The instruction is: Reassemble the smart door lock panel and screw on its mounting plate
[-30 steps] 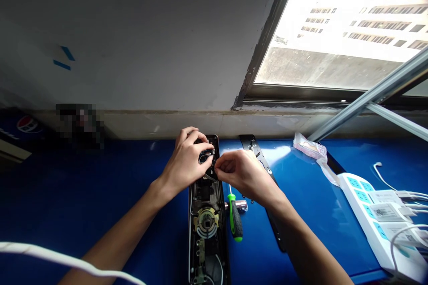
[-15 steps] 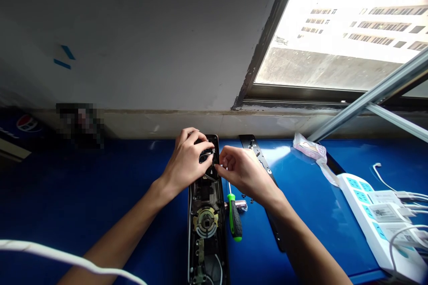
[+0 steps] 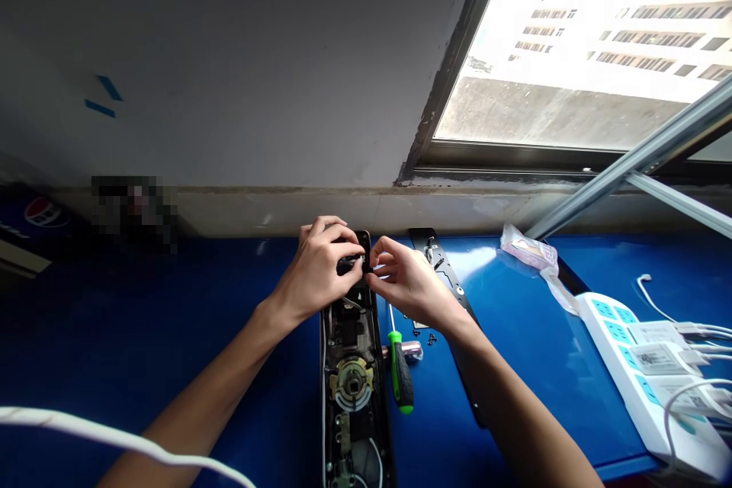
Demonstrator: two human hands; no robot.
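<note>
An opened door lock housing, long and black, lies on the blue table with its inner parts showing. Near its middle is a round metal hub with a square hole; thin wires run along it. My left hand rests over the housing's far end, thumb and fingers closed around a small dark part with a light spot, too hidden to name. At the right edge of that end, my right hand has its fingers curled and thumb tip touching the housing; whatever lies between them is hidden. A green-and-black screwdriver lies beside the housing.
Right of the screwdriver lie a flat black plate, loose screws and a shiny cylinder. A white power strip with chargers, a plastic packet and a metal strut stand further right. A white cable crosses the lower left.
My right hand has shifted slightly up and left along the housing's edge, and its index finger has lifted. My left hand stays at the far end, nearly unmoved. The view has shifted slightly.
</note>
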